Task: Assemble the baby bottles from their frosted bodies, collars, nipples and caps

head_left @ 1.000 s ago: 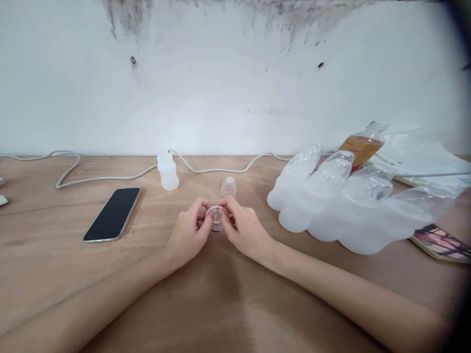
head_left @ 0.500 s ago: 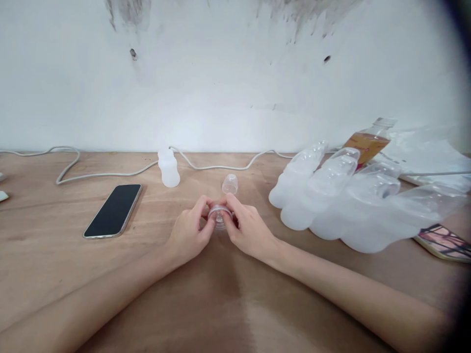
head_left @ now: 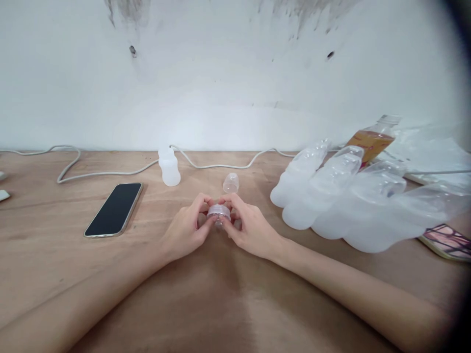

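Brown tabletop [head_left: 191,309] under a small, round, translucent plastic piece [head_left: 219,211]

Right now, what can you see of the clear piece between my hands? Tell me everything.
The clear piece is small, round and see-through, apparently plastic, with a pale band above a clearer lower part. Your left hand and right hand pinch it from both sides, hiding parts of its edge. It is over the wooden table; whether they touch is unclear.
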The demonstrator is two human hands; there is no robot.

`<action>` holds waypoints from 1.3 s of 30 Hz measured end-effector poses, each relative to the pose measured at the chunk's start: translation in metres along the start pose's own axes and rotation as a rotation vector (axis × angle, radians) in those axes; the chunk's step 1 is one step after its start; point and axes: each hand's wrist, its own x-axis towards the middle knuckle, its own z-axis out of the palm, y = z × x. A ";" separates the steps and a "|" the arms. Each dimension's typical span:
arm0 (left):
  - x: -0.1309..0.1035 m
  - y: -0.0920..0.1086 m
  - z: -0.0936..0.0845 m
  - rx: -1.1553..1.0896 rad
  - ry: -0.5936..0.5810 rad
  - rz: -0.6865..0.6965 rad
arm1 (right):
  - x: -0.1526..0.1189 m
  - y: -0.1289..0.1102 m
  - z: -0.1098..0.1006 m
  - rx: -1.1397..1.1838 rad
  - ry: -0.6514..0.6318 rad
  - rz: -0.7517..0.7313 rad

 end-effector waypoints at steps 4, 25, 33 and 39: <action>0.001 0.001 0.001 0.052 0.021 0.007 | 0.000 0.000 0.003 -0.008 0.012 -0.022; 0.017 -0.008 -0.053 0.410 0.335 0.520 | 0.008 0.004 0.004 0.784 -0.065 0.395; 0.068 -0.066 -0.079 0.170 0.316 -0.274 | 0.006 0.008 0.008 0.854 -0.007 0.362; 0.020 -0.033 -0.055 0.173 0.019 -0.106 | 0.004 0.009 0.003 0.860 0.199 0.263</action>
